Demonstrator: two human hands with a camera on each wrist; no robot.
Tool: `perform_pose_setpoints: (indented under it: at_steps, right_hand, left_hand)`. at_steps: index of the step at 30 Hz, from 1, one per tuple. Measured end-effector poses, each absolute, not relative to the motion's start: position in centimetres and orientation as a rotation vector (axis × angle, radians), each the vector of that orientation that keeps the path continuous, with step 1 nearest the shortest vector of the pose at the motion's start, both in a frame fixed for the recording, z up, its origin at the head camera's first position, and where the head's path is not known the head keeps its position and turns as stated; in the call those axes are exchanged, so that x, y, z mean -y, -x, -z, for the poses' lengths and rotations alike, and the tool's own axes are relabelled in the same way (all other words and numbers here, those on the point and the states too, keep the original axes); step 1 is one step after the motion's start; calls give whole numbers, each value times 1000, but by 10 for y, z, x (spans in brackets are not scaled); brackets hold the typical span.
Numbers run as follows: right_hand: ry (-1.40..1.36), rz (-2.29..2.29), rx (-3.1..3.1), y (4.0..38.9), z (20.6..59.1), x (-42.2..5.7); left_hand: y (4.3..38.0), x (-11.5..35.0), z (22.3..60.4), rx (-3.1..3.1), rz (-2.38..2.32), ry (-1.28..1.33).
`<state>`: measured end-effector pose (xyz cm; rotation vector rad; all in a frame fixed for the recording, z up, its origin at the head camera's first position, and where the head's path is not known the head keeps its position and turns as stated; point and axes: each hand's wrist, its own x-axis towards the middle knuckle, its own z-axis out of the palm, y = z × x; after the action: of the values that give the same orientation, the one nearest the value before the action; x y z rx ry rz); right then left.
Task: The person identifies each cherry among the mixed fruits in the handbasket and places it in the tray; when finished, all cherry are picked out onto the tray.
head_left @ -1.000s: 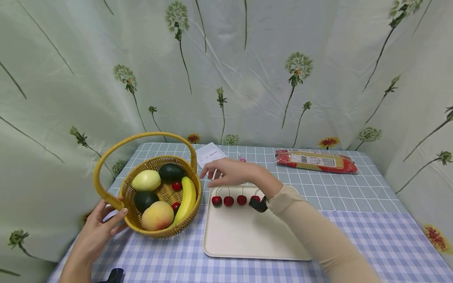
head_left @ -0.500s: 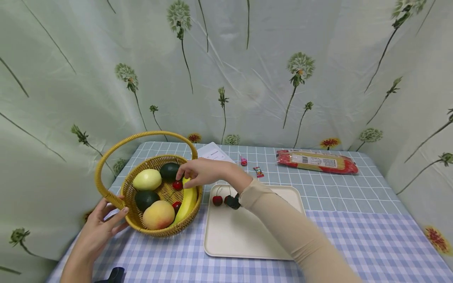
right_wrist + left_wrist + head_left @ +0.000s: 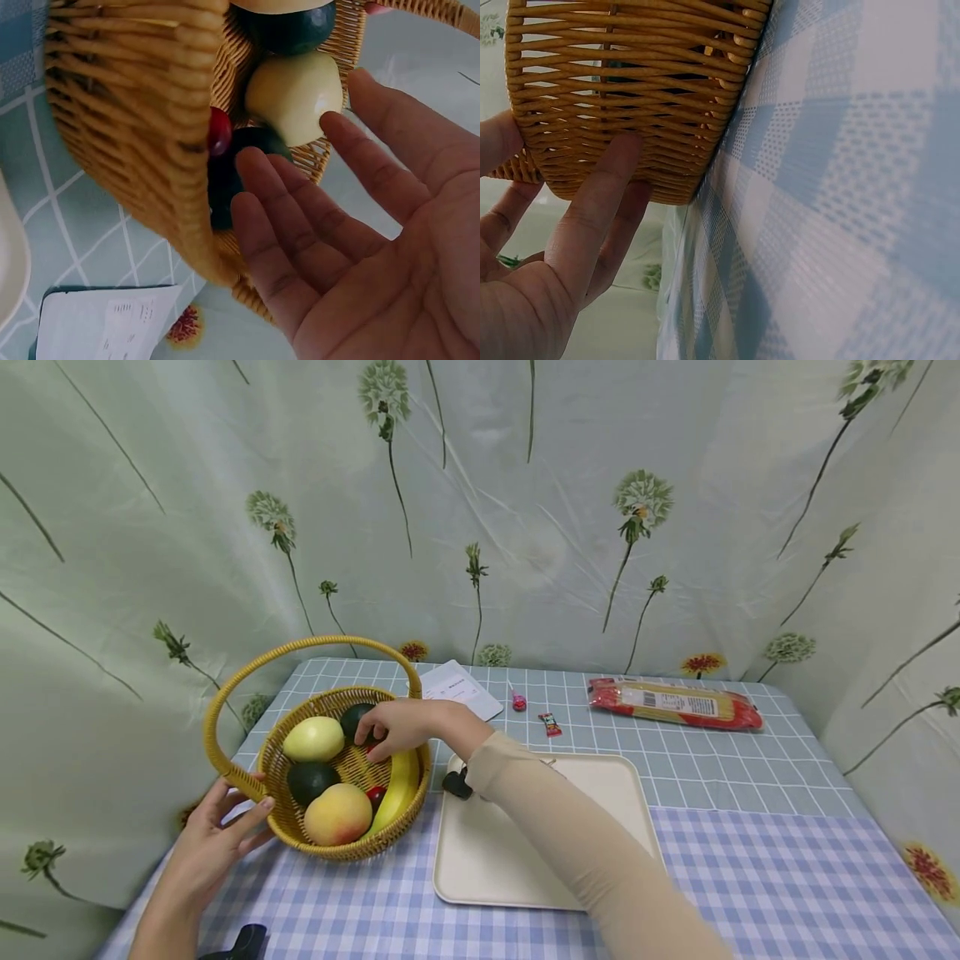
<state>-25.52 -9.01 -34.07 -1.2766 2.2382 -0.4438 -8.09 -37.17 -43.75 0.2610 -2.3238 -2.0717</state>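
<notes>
A yellow wicker basket [image 3: 352,852] holds a banana [image 3: 402,781], a peach [image 3: 337,815], a pale green fruit [image 3: 313,739], two dark green avocado-like fruits [image 3: 311,782] and red cherries [image 3: 377,796]. My left hand [image 3: 213,852] rests against its left side below the handle, fingers [image 3: 592,217] nearly straight along the woven wall. My right hand [image 3: 408,722] reaches over the right rim, with loosely bent fingers spread above the farther dark fruit [image 3: 354,720] and a cherry [image 3: 219,131]. Nothing shows between those fingers in the right wrist view.
A cream tray [image 3: 510,877] lies under my right sleeve, which hides most of its back row. Behind are a white card [image 3: 459,687], a lollipop [image 3: 519,702], a small wrapped candy [image 3: 551,724] and a spaghetti pack [image 3: 678,702]. The arched handle [image 3: 322,643] rises over the basket.
My right hand has moved left from above the tray into the basket's opening, and its sleeve now covers the cherries on the tray. The left hand stays at the basket.
</notes>
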Motion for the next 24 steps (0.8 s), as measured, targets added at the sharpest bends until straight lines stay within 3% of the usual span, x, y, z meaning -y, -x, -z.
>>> perform_pose_setpoints:
  at_steps: [17, 24]
  right_hand:
    - [1184, 368, -2218, 257, 353, 107]
    - [1141, 328, -2270, 256, 355, 111]
  left_hand:
    - [90, 378, 432, 2285, 2112, -239]
    - [102, 387, 429, 2355, 2100, -24]
